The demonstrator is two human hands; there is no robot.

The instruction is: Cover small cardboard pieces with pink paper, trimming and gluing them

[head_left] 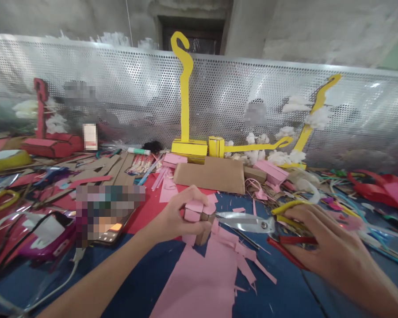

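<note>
My left hand (pixel 177 215) is closed around a small cardboard box (pixel 204 232) partly covered in pink paper; some of the box is hidden by my fingers. In my right hand (pixel 325 238) are scissors (pixel 248 222) with one yellow and one red handle. Their blades point left, with the tips close beside the box; whether they touch it I cannot tell. A long sheet of pink paper (pixel 202 282) lies below the box, with cut pink strips (pixel 247 265) along its right side.
Behind my hands stands a piece of brown cardboard (pixel 212 174). Yellow hook-shaped models (pixel 185 101) stand near the perforated metal panel (pixel 129 79). A phone (pixel 114 229), a purple power strip (pixel 46 240) and cables lie left; red ribbon (pixel 381 187) and scraps lie right.
</note>
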